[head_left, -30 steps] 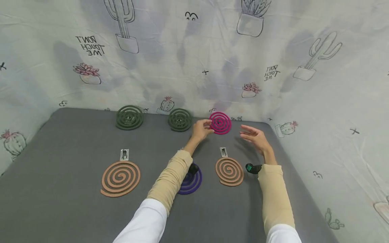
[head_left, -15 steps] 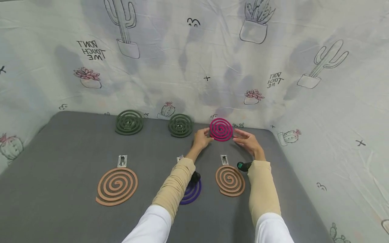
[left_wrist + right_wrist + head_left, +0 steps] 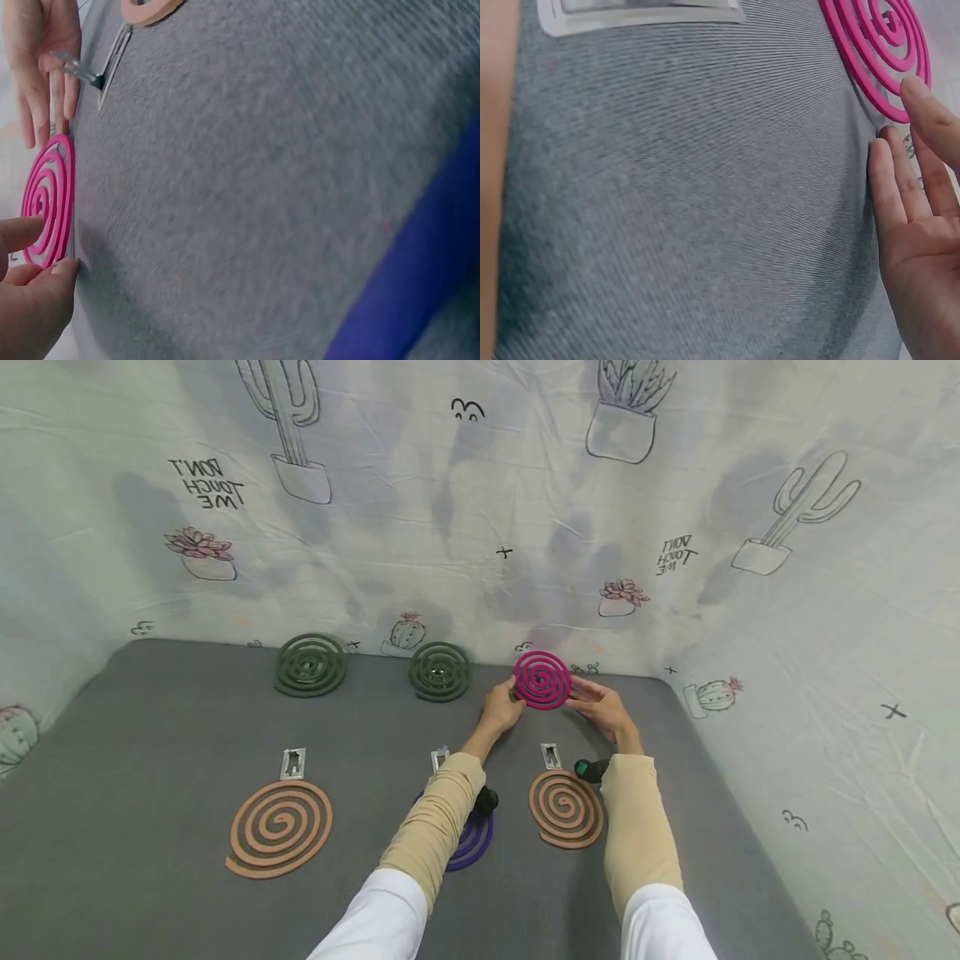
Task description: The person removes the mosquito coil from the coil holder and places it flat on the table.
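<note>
A pink mosquito coil (image 3: 542, 680) stands out at the back of the table, between my two hands. My left hand (image 3: 502, 707) pinches its near left edge, thumb and fingers curled at the rim in the left wrist view. On the coil's other side is my right hand (image 3: 604, 708); its fingers are fairly straight, with the fingertips right at the edge. The right wrist view shows the right thumb (image 3: 928, 120) overlapping the pink rim and the other fingers extended just below it.
Two green coils (image 3: 311, 666) (image 3: 440, 672) lie along the back edge. Nearer are two orange coils (image 3: 281, 820) (image 3: 566, 810), and a purple coil (image 3: 474, 843) partly under my left forearm. Small metal stands (image 3: 293, 764) (image 3: 551, 756) lie behind them. A patterned cloth wall (image 3: 360, 527) borders the table.
My right hand has moved left to the pink coil's right edge. My left hand has closed from beside the coil onto its left rim. The head view has shifted slightly.
</note>
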### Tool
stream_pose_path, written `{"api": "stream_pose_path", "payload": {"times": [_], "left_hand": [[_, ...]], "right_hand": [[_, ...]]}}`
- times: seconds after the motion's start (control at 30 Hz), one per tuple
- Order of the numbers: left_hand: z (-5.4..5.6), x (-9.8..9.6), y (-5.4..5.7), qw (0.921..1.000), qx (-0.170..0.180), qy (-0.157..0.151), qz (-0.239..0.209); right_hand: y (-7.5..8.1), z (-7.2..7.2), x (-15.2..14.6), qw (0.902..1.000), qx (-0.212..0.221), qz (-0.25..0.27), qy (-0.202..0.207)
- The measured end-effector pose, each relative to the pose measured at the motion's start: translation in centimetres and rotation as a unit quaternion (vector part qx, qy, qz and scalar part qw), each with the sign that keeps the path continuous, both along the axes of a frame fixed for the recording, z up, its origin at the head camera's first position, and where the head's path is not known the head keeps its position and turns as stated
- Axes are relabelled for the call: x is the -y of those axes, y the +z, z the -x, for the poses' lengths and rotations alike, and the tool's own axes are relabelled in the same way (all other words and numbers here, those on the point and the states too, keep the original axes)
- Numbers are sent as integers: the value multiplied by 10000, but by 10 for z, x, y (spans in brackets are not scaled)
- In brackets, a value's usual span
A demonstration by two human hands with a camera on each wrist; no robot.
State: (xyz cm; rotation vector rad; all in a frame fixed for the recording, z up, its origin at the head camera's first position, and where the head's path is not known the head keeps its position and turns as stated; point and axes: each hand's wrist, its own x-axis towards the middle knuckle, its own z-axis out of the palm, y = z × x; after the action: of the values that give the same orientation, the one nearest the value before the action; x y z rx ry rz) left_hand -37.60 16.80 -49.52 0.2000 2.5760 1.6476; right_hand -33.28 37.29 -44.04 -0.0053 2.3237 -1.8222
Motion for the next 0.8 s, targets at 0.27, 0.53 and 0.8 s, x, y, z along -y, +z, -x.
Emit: {"api": "stream_pose_path", "payload": {"times": [0.27, 0.53, 0.8], "left_hand": [[-52, 12, 60, 9987, 82, -14, -510], [-38, 6, 41, 9990, 80, -70, -445], [-41, 8, 43, 9966, 96, 80, -811]], "right_hand": [[-7, 4, 5, 9994, -108, 81, -326], [-7, 4, 11, 9943, -604, -142, -872], [-4, 5, 15, 9914, -733, -349, -1027]]}}
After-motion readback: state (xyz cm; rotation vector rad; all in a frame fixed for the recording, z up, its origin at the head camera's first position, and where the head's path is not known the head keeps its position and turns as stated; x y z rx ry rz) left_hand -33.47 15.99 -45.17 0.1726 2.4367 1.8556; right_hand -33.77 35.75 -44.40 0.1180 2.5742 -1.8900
